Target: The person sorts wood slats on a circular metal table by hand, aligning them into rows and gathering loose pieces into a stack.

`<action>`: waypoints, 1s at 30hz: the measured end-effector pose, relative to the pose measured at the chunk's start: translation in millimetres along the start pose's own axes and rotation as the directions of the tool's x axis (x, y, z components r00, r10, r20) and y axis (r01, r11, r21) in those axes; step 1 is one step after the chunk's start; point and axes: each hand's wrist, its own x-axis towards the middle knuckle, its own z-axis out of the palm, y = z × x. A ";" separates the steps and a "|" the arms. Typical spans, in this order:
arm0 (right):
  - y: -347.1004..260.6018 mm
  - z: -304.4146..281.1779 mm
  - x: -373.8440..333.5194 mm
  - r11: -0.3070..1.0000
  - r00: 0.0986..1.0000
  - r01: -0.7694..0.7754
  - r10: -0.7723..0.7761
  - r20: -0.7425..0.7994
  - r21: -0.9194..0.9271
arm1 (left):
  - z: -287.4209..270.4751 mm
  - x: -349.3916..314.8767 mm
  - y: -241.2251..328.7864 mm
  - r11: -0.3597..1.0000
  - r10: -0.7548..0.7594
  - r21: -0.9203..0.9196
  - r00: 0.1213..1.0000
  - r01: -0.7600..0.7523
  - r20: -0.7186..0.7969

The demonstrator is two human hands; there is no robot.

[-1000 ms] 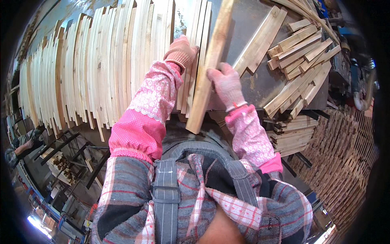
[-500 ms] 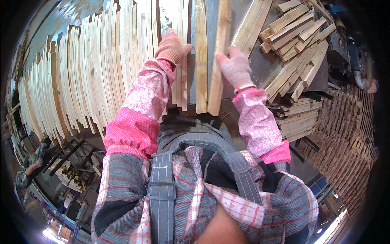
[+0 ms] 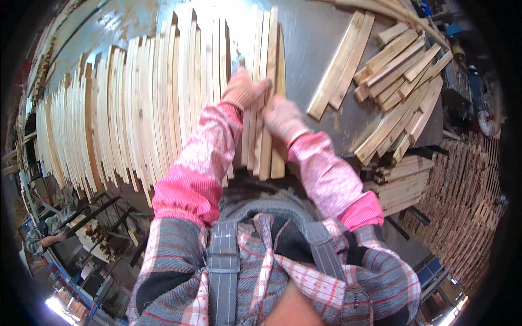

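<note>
Both my hands wear pinkish gloves and are at a small group of pale wooden strips lying lengthwise on the metal table. My left hand grips the group from its left side, with the thumb reaching across the top. From the right, my right hand closes on the rightmost wooden strip, which sits against the others. The right fingertips are partly hidden behind the wood. Left of my hands, a long row of upright-edged strips stands side by side, uneven at the ends.
Two strips lie together on the metal table to the right. Beyond them is a loose heap of shorter pieces. Stacked timber fills the lower right. Another person's arm shows at the far left.
My right hand has moved left, bringing its strip and the one beside it up against the group at my left hand. The view has shifted slightly.
</note>
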 end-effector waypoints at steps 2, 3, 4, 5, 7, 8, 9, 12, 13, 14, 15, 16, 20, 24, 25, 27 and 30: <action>7.8 24.4 16.5 0.995 0.995 0.096 -0.095 -0.037 0.011 | -2.0 -8.6 2.0 0.994 0.067 -0.083 0.997 -0.070 -0.041; 13.3 23.3 21.4 0.997 0.996 0.073 -0.073 -0.049 0.016 | 4.8 -14.1 11.7 0.997 0.067 -0.034 0.995 -0.070 -0.080; 10.4 22.3 24.0 0.997 0.996 0.074 -0.073 -0.046 0.017 | 5.6 -22.6 15.8 0.999 0.046 0.014 0.990 -0.045 -0.136; 4.9 17.9 24.7 0.997 0.997 0.058 -0.060 -0.042 -0.049 | 2.8 -24.4 17.4 1.000 -0.008 -0.008 0.991 0.007 -0.137; 10.3 14.9 22.8 0.964 0.963 0.263 -0.261 -0.064 0.033 | 10.6 -14.6 -0.5 0.998 -0.059 -0.035 0.987 0.054 -0.148; 16.9 7.8 16.7 0.940 0.939 0.338 -0.335 -0.077 0.033 | 4.8 -21.6 3.8 0.995 -0.087 -0.055 0.991 0.082 -0.097; 27.3 4.3 9.8 0.893 0.945 0.328 -0.307 -0.117 0.308 | 0.4 -17.9 16.8 0.982 -0.191 -0.001 0.981 0.191 0.011; 89.1 28.8 17.3 0.949 0.790 0.213 -0.306 -0.531 -0.231 | -6.0 -23.2 34.5 0.997 -0.057 -0.058 0.995 0.052 -0.081; 57.0 28.2 -4.0 0.966 0.897 0.152 -0.223 -0.383 -0.207 | -6.8 -27.7 28.9 0.986 -0.090 -0.150 0.990 0.072 -0.112; 29.4 21.6 -27.1 0.975 0.966 0.068 -0.117 -0.230 -0.210 | -11.9 -28.1 22.2 0.968 -0.108 -0.241 0.985 0.073 -0.135; 36.2 32.9 -11.4 0.994 0.972 -0.046 0.022 -0.233 -0.101 | -34.0 -39.9 24.3 0.928 -0.093 -0.368 0.994 0.063 -0.064; 50.6 44.6 10.7 0.986 0.963 -0.168 0.166 -0.214 0.008 | -55.1 -57.1 29.2 0.871 -0.069 -0.488 0.998 0.066 0.012; 45.8 55.6 -4.4 0.978 0.922 -0.110 0.032 -0.386 -0.180 | -133.2 -86.6 -32.2 0.851 -0.018 -0.522 0.988 -0.066 -0.153; 45.4 18.1 -11.4 0.742 0.995 0.067 -0.098 0.009 0.667 | -222.2 -103.0 -181.3 0.983 -0.096 -0.182 0.857 0.002 -0.507; 31.1 2.6 -19.6 0.683 0.979 -0.039 -0.119 0.164 0.730 | -238.3 -104.6 -232.9 0.993 -0.121 -0.065 0.804 0.102 -0.582; 12.1 4.1 -33.4 0.316 0.984 -0.028 -0.161 0.083 0.948 | -260.7 -107.6 -303.1 0.941 -0.254 0.024 0.751 0.338 -0.610; -16.5 -2.7 -47.0 0.160 0.936 -0.039 -0.339 0.092 0.986 | -273.9 -110.5 -375.6 0.820 -0.485 -0.005 0.690 0.572 -0.538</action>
